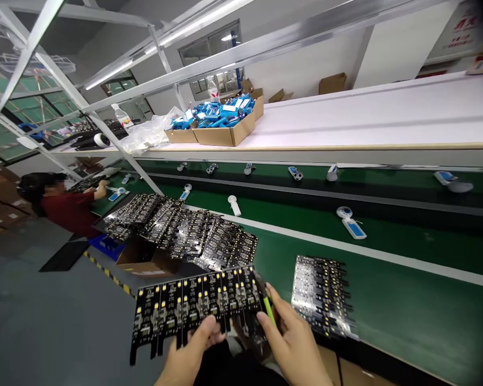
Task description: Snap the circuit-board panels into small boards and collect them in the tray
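My left hand (197, 346) is closed on the lower edge of a black circuit board panel (193, 300), thumb on top. Rows of small yellowish-white parts dot this panel, and prongs stick out along its lower side. In my right hand (290, 338) are green-handled pliers (269, 310), their dark jaws at the panel's right end. Whether the jaws grip the panel I cannot tell. To the right, a stack of similar panels (320, 295) lies on the green bench. Beyond the held panel, several overlapping piles of panels (185, 230) cover the bench's left part.
White handheld devices (352, 222) lie along the green surface (418, 300) past a white line. Above runs a shelf (366, 118) with cartons (225, 135) of blue packs. At the far left sits another person (70, 206). Below the piles are a cardboard box (147, 260) and a blue bin (107, 246).
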`<state>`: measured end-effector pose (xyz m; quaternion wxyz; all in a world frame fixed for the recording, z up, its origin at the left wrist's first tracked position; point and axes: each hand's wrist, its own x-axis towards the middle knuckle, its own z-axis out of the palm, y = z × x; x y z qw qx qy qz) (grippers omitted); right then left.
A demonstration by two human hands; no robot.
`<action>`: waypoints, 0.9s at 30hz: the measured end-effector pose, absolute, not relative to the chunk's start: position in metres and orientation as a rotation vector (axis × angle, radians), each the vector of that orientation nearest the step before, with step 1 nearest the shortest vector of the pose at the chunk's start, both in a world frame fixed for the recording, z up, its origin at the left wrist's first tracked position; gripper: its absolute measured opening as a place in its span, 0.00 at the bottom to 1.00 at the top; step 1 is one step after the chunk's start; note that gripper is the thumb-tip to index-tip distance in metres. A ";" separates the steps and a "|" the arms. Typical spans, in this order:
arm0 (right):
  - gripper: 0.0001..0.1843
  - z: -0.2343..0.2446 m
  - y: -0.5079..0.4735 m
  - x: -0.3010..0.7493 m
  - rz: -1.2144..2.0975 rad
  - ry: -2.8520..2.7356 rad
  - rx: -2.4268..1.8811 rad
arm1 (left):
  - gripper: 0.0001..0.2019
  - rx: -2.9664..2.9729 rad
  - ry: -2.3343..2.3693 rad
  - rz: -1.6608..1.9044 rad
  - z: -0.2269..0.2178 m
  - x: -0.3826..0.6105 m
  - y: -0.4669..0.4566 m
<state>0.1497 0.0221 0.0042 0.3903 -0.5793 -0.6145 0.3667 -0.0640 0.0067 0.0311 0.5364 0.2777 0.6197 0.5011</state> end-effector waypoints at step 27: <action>0.28 -0.011 0.015 0.032 0.845 -1.617 -1.897 | 0.15 0.419 1.208 0.952 -0.013 -0.186 0.085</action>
